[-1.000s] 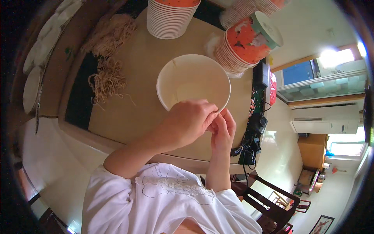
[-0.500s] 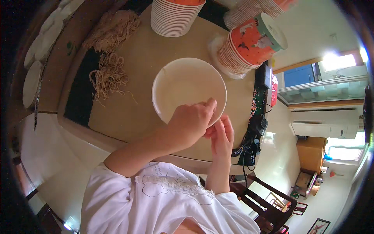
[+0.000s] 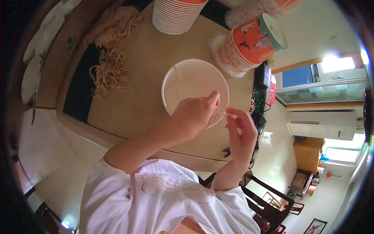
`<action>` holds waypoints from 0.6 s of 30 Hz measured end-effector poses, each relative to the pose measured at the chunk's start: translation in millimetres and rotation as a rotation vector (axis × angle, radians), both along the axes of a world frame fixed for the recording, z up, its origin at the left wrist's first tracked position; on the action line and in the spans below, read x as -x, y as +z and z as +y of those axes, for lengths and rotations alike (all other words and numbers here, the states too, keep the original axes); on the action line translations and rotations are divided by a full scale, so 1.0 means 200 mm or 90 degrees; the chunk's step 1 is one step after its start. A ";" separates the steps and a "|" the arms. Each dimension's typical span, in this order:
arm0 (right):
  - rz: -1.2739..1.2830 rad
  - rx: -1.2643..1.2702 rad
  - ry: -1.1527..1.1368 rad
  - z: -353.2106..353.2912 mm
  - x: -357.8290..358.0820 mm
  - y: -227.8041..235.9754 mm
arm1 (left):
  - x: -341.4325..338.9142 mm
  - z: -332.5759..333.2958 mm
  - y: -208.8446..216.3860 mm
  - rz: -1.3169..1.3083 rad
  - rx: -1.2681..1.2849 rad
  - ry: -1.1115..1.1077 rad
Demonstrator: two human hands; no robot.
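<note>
A round paper tub (image 3: 194, 68) with a white inside stands mouth up in front of me. A thin beige string (image 3: 177, 73) lies against its inner wall. My left hand (image 3: 194, 116) is closed over the near right part of the rim, thumb up, its fingertips partly hidden; it appears to pinch the string. Just outside the rim, my right hand (image 3: 242, 130) pinches a strand between thumb and forefinger, its other fingers curled loosely. A short length of string runs between the two hands.
Loose strings (image 3: 110, 74) and a bigger string bundle (image 3: 119, 29) lie at the left. Behind the tub are a stack of white-rimmed tubs (image 3: 177, 17) and an orange patterned stack (image 3: 249, 43). Small beads (image 3: 253, 101) and black cables (image 3: 257, 121) lie along the right edge.
My right hand has moved right, away from the rim, drawing out a strand. The tub has shifted slightly to the right. My left hand stays at the rim.
</note>
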State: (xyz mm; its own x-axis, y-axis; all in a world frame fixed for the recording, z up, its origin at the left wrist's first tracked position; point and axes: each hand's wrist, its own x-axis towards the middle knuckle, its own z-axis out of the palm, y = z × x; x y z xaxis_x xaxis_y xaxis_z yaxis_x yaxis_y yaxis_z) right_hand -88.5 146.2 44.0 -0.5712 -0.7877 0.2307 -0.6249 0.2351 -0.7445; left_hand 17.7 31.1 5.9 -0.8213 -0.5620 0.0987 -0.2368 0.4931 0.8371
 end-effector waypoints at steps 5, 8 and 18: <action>-0.042 -0.098 0.092 -0.07 0.07 -0.10 | 0.01 -0.02 0.00 -0.010 0.009 -0.002; -0.094 -0.085 0.066 -0.06 0.08 -0.12 | 0.02 -0.01 0.01 0.017 0.006 -0.009; -0.206 -0.020 0.033 -0.04 0.06 -0.16 | 0.04 0.07 -0.07 0.128 -0.117 -0.018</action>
